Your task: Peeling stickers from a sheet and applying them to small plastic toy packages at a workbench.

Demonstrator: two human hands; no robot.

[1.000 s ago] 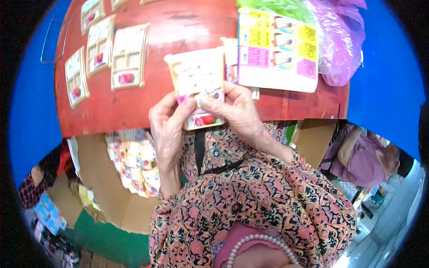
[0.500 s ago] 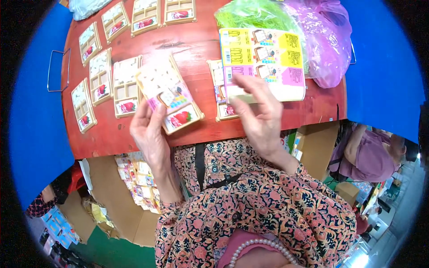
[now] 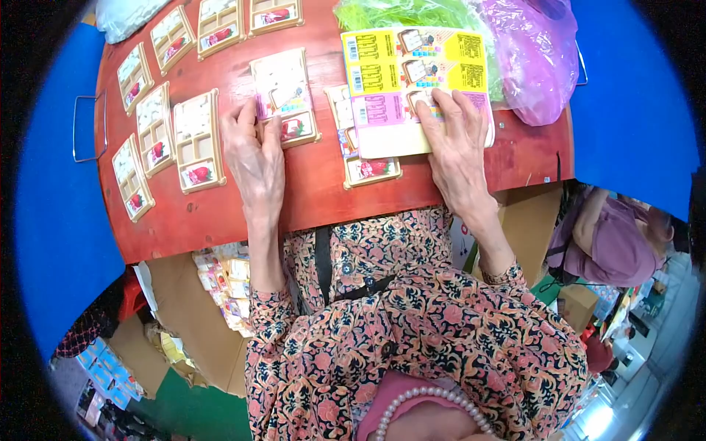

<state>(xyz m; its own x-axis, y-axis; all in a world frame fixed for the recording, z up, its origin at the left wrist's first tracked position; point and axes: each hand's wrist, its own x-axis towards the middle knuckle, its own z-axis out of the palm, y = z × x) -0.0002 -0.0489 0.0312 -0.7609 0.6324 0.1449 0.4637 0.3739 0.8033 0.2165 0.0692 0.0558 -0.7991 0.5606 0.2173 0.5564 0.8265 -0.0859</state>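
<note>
A small printed card pack (image 3: 284, 97) lies flat on the red table (image 3: 316, 184), at about 11 o'clock from the person's chest. The left hand (image 3: 254, 151) rests open on the table with its fingertips touching the pack's lower left edge. At 1 o'clock, the right hand (image 3: 456, 143) lies flat, fingers spread, on a stack of yellow and pink printed sheets (image 3: 412, 81). Another card pack (image 3: 364, 140) lies between the hands, partly under the sheets. More packs (image 3: 169, 125) sit in rows toward 10 o'clock. Green and purple plastic bags (image 3: 515, 44) bulge at 1 o'clock. Bare table runs along the near edge.
</note>
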